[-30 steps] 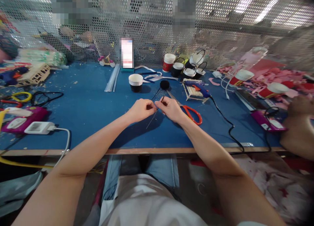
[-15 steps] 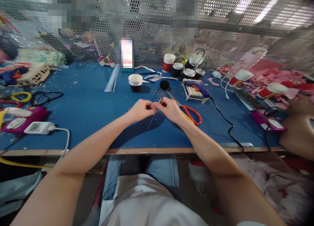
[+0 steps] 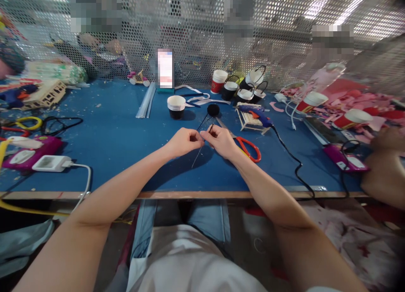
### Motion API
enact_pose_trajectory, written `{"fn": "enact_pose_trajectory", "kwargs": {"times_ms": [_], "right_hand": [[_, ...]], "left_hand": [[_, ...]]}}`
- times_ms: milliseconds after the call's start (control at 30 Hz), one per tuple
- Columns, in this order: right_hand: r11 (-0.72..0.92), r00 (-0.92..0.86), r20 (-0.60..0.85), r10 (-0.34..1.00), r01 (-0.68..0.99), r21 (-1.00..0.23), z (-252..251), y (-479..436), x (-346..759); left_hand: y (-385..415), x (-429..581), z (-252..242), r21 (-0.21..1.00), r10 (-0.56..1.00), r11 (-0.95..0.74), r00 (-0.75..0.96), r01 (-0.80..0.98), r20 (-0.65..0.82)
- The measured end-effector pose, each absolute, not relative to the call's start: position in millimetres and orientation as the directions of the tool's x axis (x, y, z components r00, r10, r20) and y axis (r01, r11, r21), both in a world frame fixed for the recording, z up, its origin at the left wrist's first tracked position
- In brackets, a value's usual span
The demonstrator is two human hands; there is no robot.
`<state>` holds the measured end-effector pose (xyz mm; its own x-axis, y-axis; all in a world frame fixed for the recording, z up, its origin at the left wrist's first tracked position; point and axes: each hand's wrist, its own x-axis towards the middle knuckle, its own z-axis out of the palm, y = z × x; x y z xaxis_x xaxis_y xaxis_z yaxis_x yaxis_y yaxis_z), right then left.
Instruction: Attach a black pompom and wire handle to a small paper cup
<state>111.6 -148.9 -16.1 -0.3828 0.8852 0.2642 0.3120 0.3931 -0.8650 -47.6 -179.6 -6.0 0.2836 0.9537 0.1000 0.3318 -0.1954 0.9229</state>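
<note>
My left hand [image 3: 184, 141] and my right hand [image 3: 223, 140] meet over the middle of the blue table [image 3: 120, 152], fingertips almost touching. Both are closed in a pinch on a thin dark wire [image 3: 197, 155] that slants down toward me and rises a little between the thumbs. A black pom-pom [image 3: 213, 110] lies just beyond the hands, with thin black strands running from it toward my fingers. Red-handled scissors [image 3: 248, 147] lie right beside my right hand.
A white-and-black paper cup [image 3: 176, 106] stands behind the hands, more cups [image 3: 230, 88] farther back. A blue glue gun [image 3: 255, 112] rests on a stick rack; its black cord [image 3: 294, 165] runs to the front edge. White charger [image 3: 50, 163] at left. Another person's arm [image 3: 384, 169] at right.
The wire's upper tip has shifted slightly between my fingers. Both hands stay in place, still pinching together.
</note>
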Motion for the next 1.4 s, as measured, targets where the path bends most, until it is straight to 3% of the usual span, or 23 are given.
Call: {"fn": "enact_pose_trajectory", "kwargs": {"times_ms": [367, 667, 967, 1300, 1400], "right_hand": [[0.295, -0.473, 0.209, 0.856, 0.115, -0.949, -17.1, -149.1, 111.3], [0.357, -0.367, 0.236, 0.9, 0.306, -0.883, -17.3, -148.7, 111.7], [0.304, -0.493, 0.208, 0.845, 0.123, -0.945, -15.7, -149.0, 111.9], [0.385, -0.362, 0.257, 0.896, 0.345, -0.856, -19.2, -147.2, 111.6], [0.376, -0.378, 0.247, 0.892, 0.319, -0.87, -19.6, -147.2, 111.4]], "left_hand": [[-180.0, -48.1, -2.5, 0.963, 0.963, -0.106, 0.266, 0.246, 0.038], [-178.7, -48.1, -4.9, 0.907, 0.958, -0.207, 0.264, 0.368, 0.111], [-179.8, -48.4, -3.0, 0.95, 0.957, -0.137, 0.285, 0.281, 0.053], [-177.1, -48.7, -8.5, 0.904, 0.948, -0.231, 0.292, 0.359, 0.126], [-177.9, -48.4, -7.4, 0.913, 0.95, -0.207, 0.295, 0.351, 0.102]]}}
